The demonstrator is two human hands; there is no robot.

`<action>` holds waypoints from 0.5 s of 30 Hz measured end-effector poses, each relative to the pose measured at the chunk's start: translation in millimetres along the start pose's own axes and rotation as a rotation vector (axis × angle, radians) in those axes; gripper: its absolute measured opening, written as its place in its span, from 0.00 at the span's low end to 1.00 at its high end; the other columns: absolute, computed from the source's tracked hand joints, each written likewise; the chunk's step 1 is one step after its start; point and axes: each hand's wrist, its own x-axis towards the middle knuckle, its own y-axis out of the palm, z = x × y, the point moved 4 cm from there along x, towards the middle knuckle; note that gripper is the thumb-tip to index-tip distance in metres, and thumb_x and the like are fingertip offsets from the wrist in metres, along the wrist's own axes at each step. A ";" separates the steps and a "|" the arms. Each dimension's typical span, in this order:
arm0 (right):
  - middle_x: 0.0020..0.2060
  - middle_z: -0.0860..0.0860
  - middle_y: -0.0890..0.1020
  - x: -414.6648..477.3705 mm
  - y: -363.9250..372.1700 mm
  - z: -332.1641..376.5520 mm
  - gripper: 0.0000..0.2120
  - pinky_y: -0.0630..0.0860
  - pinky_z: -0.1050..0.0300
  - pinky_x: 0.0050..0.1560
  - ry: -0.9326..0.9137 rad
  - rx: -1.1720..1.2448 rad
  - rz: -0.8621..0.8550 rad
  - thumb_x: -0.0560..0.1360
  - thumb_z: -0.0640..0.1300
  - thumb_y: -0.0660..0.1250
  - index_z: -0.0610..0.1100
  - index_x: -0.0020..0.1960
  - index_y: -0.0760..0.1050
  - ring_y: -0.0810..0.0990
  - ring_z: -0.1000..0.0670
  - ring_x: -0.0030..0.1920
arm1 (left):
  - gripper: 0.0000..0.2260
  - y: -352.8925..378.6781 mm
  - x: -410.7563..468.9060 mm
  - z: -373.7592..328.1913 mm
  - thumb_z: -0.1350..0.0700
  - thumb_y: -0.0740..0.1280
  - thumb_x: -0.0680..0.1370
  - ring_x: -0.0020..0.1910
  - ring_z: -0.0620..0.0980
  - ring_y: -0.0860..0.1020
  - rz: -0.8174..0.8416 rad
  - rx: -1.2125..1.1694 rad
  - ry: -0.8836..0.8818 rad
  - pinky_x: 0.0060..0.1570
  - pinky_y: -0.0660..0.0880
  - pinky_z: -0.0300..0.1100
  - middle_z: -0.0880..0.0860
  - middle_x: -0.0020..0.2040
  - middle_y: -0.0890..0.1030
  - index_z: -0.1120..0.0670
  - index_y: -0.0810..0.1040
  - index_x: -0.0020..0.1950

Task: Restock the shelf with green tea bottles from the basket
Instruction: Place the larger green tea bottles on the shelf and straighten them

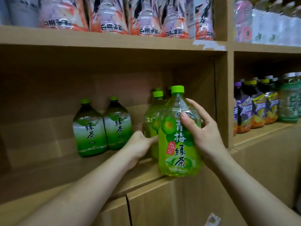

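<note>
Your right hand (203,132) curls thumb and fingers round the clear shoulder of the green-capped, lime-labelled bottle (179,152); your left hand (140,144) sits at its side, fingers hidden behind it.

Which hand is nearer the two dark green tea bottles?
Left. The left hand sits just right of the dark green tea bottles; the right hand is farther right, fingers round the plum tea bottle.
</note>
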 end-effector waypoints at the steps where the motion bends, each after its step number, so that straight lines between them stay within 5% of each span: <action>1: 0.55 0.50 0.83 -0.9 5.0 -3.6 0.25 0.81 0.50 0.53 -0.003 0.010 0.013 0.64 0.53 0.73 0.60 0.60 0.75 0.84 0.51 0.53 | 0.27 -6.8 -4.5 -5.4 0.64 0.73 0.72 0.52 0.43 0.79 -0.069 0.037 0.063 0.49 0.75 0.37 0.47 0.54 0.80 0.47 0.68 0.65; 3: 0.54 0.53 0.84 -3.0 14.3 -8.3 0.26 0.81 0.57 0.50 -0.029 0.007 0.043 0.64 0.52 0.77 0.59 0.60 0.75 0.84 0.53 0.52 | 0.24 -19.8 -22.3 -20.7 0.68 0.67 0.72 0.57 0.49 0.75 -0.166 0.038 0.184 0.52 0.74 0.40 0.49 0.56 0.77 0.47 0.70 0.63; 6: 0.53 0.57 0.84 -5.9 29.5 -13.3 0.26 0.80 0.59 0.51 -0.065 -0.005 0.054 0.62 0.54 0.77 0.59 0.60 0.76 0.83 0.55 0.53 | 0.24 -27.4 -49.8 -30.4 0.60 0.63 0.67 0.58 0.53 0.77 0.046 -0.072 0.161 0.55 0.76 0.49 0.52 0.58 0.78 0.47 0.72 0.63; 9: 0.55 0.54 0.83 -7.0 46.3 -19.0 0.27 0.80 0.50 0.57 -0.092 0.020 0.050 0.63 0.57 0.73 0.59 0.61 0.76 0.82 0.54 0.56 | 0.30 -39.1 -63.6 -32.4 0.55 0.68 0.65 0.61 0.50 0.77 0.203 -0.123 0.098 0.62 0.73 0.55 0.48 0.63 0.78 0.44 0.69 0.68; 15: 0.60 0.52 0.79 -9.9 87.9 -29.7 0.31 0.74 0.46 0.64 -0.144 -0.166 0.012 0.69 0.70 0.63 0.57 0.68 0.72 0.77 0.55 0.62 | 0.48 -68.5 -57.9 -21.8 0.46 0.80 0.57 0.62 0.46 0.78 0.012 0.170 0.162 0.63 0.73 0.51 0.46 0.64 0.77 0.43 0.60 0.71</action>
